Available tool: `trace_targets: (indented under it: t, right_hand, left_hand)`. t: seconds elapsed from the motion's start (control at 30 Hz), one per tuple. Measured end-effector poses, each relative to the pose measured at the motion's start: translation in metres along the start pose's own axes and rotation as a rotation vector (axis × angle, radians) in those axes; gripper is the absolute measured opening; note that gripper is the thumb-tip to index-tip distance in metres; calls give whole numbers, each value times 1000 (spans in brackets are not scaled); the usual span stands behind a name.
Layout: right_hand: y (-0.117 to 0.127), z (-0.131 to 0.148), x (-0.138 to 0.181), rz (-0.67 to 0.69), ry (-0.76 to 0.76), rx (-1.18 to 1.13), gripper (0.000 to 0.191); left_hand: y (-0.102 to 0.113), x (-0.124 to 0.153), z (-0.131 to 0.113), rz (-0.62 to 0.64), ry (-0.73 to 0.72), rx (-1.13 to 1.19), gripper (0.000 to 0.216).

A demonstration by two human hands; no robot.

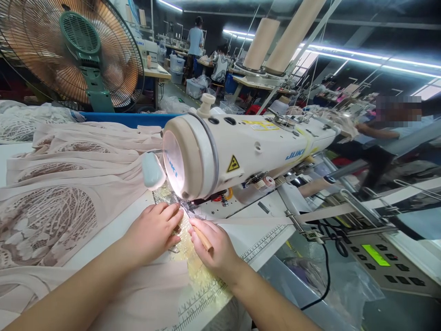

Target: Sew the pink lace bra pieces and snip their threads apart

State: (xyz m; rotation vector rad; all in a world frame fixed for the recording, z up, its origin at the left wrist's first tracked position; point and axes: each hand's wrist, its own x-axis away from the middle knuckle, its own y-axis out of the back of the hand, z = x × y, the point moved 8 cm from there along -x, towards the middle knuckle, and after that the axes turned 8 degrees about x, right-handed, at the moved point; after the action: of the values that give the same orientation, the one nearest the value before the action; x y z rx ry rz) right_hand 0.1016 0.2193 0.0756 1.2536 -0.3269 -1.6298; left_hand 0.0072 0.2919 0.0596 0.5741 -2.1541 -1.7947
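My left hand (pixel 155 232) lies palm down on the machine bed just in front of the sewing head, with fingers stretched and thumb apart. Whether fabric is under its fingertips I cannot tell. My right hand (pixel 213 248) is closed around a slim wooden-handled tool (pixel 202 236); its thin front end points at the needle area, partly hidden. Above both hands is the white JUKI sewing machine (pixel 241 147). A pale elastic band (pixel 324 214) runs in from the right toward my right hand. Under my hands is a shiny yellowish plastic cover (pixel 198 271).
Pale pink lace garments (pixel 51 216) are piled on the left, with more pink fabric (pixel 144 294) near my left forearm. A large fan (pixel 82 50) stands behind. Two thread cones (pixel 262 43) rise beyond the machine. A control panel (pixel 382 257) is at right. Other people work farther off.
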Motion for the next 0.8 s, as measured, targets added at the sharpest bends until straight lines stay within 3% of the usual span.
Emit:
trace_targets:
  t: [0.23,0.63,0.8]
  right_hand:
    - [3,2,-2,5,-7,-18,30]
    - [22,10,4,-97,35,-32,26]
    - [22,7,4,-51,9,-54,25]
  left_hand:
    - [1,0,-1,4,2,1,44]
    - [1,-1,0,-10,-5,-15,42]
    - [-2,-1,0,-25,-33,17,45]
